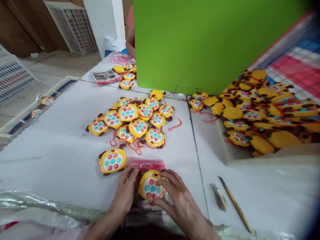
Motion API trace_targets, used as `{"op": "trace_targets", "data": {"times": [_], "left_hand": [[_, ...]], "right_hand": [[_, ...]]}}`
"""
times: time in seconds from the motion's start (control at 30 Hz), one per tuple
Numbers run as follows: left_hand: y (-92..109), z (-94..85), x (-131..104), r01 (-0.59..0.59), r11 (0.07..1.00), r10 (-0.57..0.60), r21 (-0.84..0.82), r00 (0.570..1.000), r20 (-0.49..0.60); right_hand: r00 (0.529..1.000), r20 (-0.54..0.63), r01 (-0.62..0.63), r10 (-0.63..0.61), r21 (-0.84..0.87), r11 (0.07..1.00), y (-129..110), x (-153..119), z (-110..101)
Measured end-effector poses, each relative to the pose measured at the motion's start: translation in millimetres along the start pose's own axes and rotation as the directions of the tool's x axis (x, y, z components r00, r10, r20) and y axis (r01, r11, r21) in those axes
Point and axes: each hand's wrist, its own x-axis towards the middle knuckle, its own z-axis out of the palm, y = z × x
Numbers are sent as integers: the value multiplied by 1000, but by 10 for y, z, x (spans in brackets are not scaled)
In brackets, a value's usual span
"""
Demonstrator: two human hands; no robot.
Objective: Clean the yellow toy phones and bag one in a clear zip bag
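A yellow dog-shaped toy (151,185) with coloured buttons lies over a stack of clear plastic bags (146,164) with pink tops, at the near edge of the table. My right hand (176,193) grips the toy from its right side, fingers on its top and thumb at its lower edge. On the toy's left, my left hand (127,186) has thumb and fingers pressed together at the bag's edge. Another yellow toy (112,161) lies singly to the upper left of my left hand. Beyond it is a pile of similar toys (138,127) with orange cords.
A box (226,146) heaped with yellow toys stands at the right. A knife (236,205) and a small grey block (219,197) lie at the near right. A tall green board (200,43) blocks the back. Another person's arm (130,41) shows behind it. Packed bags (105,76) lie far left.
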Motion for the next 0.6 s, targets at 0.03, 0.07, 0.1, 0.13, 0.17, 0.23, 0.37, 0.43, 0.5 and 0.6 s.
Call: {"op": "trace_targets", "data": {"times": [0.03, 0.07, 0.1, 0.13, 0.17, 0.23, 0.37, 0.43, 0.5, 0.6], "left_hand": [[7, 13, 1, 8, 1000, -8, -19, 1000, -5], [9, 23, -1, 10, 1000, -10, -25, 1000, -8], [6, 30, -8, 6, 1000, -6, -20, 1000, -10], [0, 32, -17, 2, 1000, -2, -6, 1000, -8], [-8, 31, -29, -2, 1000, 2, 16, 1000, -5], [-26, 19, -56, -11, 997, 11, 74, 1000, 9], [-59, -24, -88, -48, 990, 41, 129, 997, 60], [-77, -51, -88, -62, 984, 55, 164, 997, 46], [-91, -76, -87, -66, 973, 67, 221, 998, 5], [-89, -103, -94, -77, 954, 82, 289, 997, -6]], "right_hand": [[1000, -4, -11, 11, -52, 999, -21, -29, 55], [1000, 4, -29, 30, -93, 995, -36, -52, 99], [999, 22, -45, 48, -117, 992, -45, -67, 126], [997, 50, -50, 57, -122, 991, -52, -73, 134], [995, 82, -46, 55, -114, 992, -56, -71, 127], [991, 122, -44, 57, -108, 993, -61, -49, 85], [998, 34, -39, 46, -184, 982, -44, 5, 44], [999, 41, 27, -21, -140, 990, -15, 15, 64], [992, 91, 91, -86, -47, 995, 24, 17, 89], [990, 84, 117, -116, -8, 993, 74, 20, 125]]}}
